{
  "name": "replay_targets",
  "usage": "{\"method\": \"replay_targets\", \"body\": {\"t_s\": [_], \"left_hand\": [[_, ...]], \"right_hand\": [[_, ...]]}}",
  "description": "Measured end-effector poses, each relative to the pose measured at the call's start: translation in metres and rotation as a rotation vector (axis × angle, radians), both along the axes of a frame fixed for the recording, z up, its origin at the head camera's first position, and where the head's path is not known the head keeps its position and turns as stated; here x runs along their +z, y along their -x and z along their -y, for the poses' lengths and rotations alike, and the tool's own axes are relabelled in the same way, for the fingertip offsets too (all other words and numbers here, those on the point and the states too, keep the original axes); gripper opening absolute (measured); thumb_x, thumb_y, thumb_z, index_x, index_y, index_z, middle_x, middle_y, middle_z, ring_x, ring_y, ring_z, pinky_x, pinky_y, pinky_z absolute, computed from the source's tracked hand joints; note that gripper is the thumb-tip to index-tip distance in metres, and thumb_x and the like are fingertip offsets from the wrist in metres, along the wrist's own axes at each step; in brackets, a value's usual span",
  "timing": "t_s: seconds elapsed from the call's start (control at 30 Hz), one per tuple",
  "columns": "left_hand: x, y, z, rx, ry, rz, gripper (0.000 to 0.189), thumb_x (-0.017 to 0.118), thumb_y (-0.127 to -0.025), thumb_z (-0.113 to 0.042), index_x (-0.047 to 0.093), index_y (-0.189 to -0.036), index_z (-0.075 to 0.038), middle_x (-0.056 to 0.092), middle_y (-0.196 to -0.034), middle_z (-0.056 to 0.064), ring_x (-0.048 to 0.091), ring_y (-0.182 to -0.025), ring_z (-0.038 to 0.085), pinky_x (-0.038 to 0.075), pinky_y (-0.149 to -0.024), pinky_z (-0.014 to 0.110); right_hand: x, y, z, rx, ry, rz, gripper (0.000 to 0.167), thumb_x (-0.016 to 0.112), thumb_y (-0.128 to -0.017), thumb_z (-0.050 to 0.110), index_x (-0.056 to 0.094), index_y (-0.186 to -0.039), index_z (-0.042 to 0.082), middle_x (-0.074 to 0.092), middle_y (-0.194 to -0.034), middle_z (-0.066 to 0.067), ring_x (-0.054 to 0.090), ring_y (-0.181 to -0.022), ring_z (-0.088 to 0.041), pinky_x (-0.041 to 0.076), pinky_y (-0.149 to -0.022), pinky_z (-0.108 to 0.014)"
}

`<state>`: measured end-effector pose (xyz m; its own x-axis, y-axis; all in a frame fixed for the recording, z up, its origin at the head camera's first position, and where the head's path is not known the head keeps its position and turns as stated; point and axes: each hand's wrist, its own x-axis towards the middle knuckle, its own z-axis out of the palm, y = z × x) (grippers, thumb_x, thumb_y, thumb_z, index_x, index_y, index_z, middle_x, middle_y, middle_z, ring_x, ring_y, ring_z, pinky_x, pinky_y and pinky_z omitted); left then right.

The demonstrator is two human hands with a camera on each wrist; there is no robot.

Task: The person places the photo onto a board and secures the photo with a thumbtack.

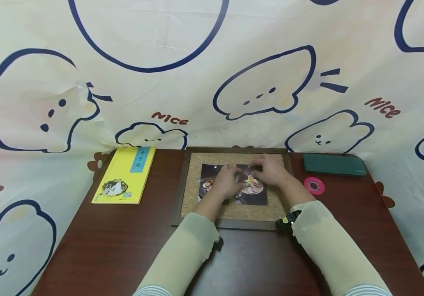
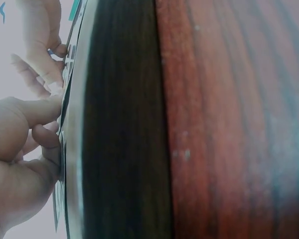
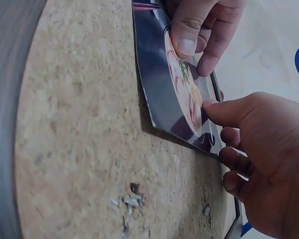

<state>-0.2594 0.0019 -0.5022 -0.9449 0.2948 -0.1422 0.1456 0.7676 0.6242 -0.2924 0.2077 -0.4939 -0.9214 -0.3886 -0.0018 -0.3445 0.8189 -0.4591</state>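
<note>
A framed cork board (image 1: 230, 213) lies on the table with two dark food photos on it. The left photo (image 1: 205, 185) is partly covered by my left hand (image 1: 228, 183). That hand's thumb and a finger press on the right photo (image 1: 252, 200), along its left side. My right hand (image 1: 269, 169) is at the photo's upper right; in the right wrist view its thumb lies on the surface and the other fingers (image 3: 233, 181) curl at the edge, pinching it. The near side of this photo (image 3: 157, 87) stands slightly off the cork. A small blue spot shows between the right fingers in the left wrist view.
A yellow book (image 1: 123, 176) lies at the left. Right of the board are a pink ring-shaped roll (image 1: 314, 186) and a dark green case (image 1: 334, 164). A printed cloth (image 1: 182, 94) hangs behind the table. Small marks (image 3: 132, 199) show on the cork.
</note>
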Motion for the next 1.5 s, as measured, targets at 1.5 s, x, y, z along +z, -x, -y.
{"method": "replay_targets", "body": {"t_s": [1.5], "left_hand": [[0.001,-0.004,0.000,0.006,-0.023,-0.018,0.063,0.083,-0.088,-0.039,0.063,-0.142,-0.013,0.048,-0.150,0.019,0.054,-0.132,0.037,0.048,-0.106,0.050]], "right_hand": [[-0.003,-0.003,-0.004,-0.003,-0.057,0.024,0.041,0.070,-0.098,0.028,0.069,-0.137,0.014,0.058,-0.140,-0.019,0.046,-0.134,-0.042,0.034,-0.110,-0.062]]}}
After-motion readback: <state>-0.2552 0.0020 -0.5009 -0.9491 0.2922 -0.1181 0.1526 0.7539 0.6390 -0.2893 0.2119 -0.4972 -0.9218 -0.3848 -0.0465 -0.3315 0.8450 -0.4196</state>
